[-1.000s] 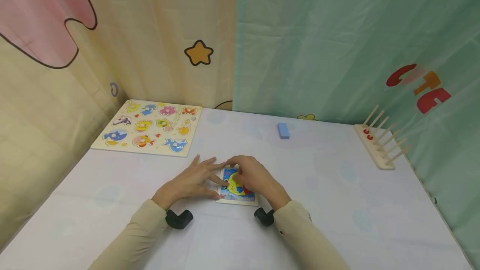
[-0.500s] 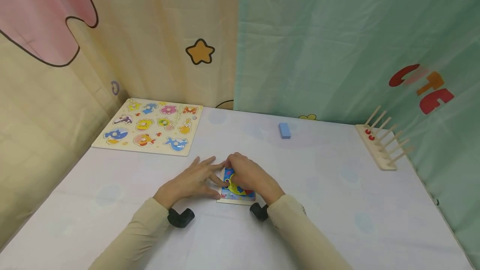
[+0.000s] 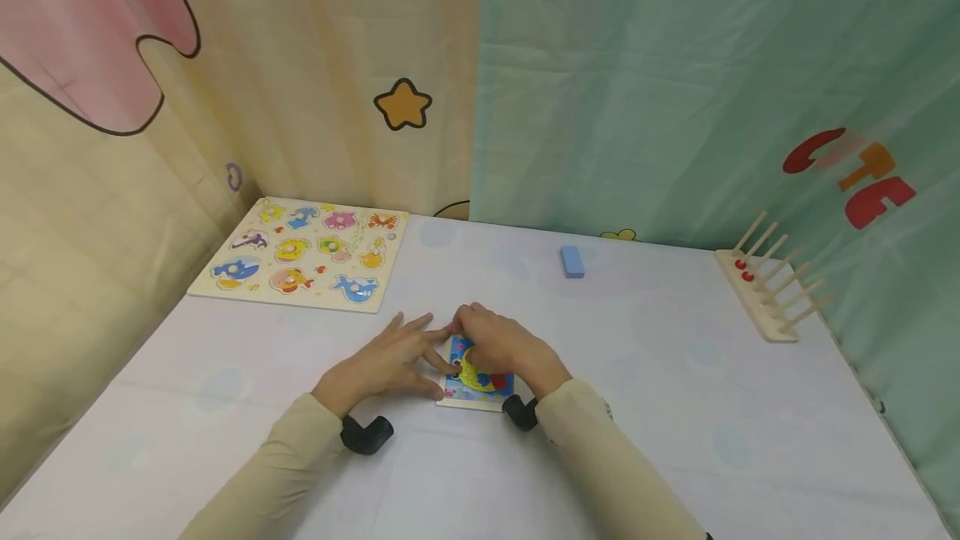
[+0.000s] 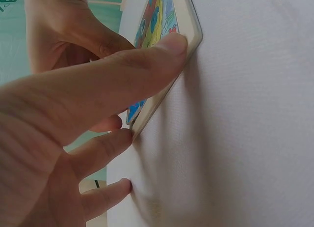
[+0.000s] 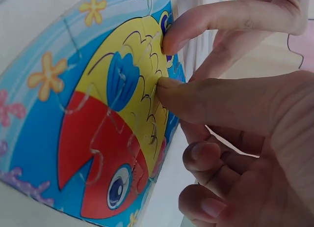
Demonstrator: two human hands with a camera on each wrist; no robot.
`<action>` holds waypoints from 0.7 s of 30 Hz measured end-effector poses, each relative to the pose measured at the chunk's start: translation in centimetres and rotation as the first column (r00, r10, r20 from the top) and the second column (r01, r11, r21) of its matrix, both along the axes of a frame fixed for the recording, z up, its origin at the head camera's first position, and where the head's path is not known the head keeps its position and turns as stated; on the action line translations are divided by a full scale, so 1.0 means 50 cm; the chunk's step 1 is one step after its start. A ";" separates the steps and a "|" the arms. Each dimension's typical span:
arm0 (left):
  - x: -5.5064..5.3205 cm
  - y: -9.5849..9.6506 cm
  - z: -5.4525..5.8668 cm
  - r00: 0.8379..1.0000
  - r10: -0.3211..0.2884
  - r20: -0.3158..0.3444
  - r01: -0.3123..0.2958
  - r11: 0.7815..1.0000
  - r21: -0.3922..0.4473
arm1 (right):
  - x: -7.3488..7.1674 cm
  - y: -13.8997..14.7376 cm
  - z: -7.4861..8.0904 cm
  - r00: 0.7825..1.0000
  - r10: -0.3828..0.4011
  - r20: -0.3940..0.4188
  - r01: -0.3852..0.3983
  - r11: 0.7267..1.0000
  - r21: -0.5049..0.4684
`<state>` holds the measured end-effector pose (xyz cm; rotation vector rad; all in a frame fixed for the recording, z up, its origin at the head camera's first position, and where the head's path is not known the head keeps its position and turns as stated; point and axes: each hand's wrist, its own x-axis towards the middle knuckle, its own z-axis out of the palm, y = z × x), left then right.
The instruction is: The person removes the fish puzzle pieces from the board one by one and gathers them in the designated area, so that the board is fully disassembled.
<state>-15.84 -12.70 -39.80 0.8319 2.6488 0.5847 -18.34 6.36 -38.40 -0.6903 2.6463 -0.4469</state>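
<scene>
A small fish jigsaw puzzle (image 3: 480, 396) lies in a pale wooden frame (image 4: 189, 15) between the hands. My left hand (image 3: 382, 369) has its fingers spread; its thumb rests on the frame's near corner, and another fingertip touches the yellow fish in the right wrist view. My right hand (image 3: 506, 348) reaches over the far part of the puzzle. Its thumb (image 5: 196, 99) presses on the yellow scales, with the index finger partly hidden behind it at the puzzle's edge and the other fingers curled. In the left wrist view, a blue corner (image 4: 132, 111) stands slightly proud of the frame.
A pegged sea-animal board (image 3: 300, 257) lies at the back left. Farther back, right of the middle, is a blue block (image 3: 572, 262). At the right edge stands a wooden peg rack (image 3: 757, 298) with red beads. Curtains border the table behind and at the sides.
The right hand has shifted slightly left and away over the puzzle, its fingers drawn closer to the far edge. My left hand keeps its place on the frame.
</scene>
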 end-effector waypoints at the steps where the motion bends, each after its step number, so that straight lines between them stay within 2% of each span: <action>1: 0.000 0.000 -0.001 1.000 0.002 0.002 -0.002 1.000 0.000 | -0.001 0.001 0.000 1.000 -0.002 0.007 0.002 1.000 -0.004; 11: 0.001 0.002 0.001 1.000 -0.006 -0.001 0.006 1.000 -0.001 | -0.002 0.002 0.005 0.998 0.031 0.058 -0.030 0.999 -0.033; 16: 0.000 0.002 0.000 1.000 0.003 0.001 -0.003 1.000 -0.005 | 0.004 -0.004 0.010 1.000 0.012 -0.002 -0.012 1.000 -0.013; 21: -0.001 0.001 0.001 1.000 0.004 0.002 -0.004 1.000 0.000 | 0.008 -0.013 0.017 0.999 0.030 -0.039 -0.028 0.998 0.047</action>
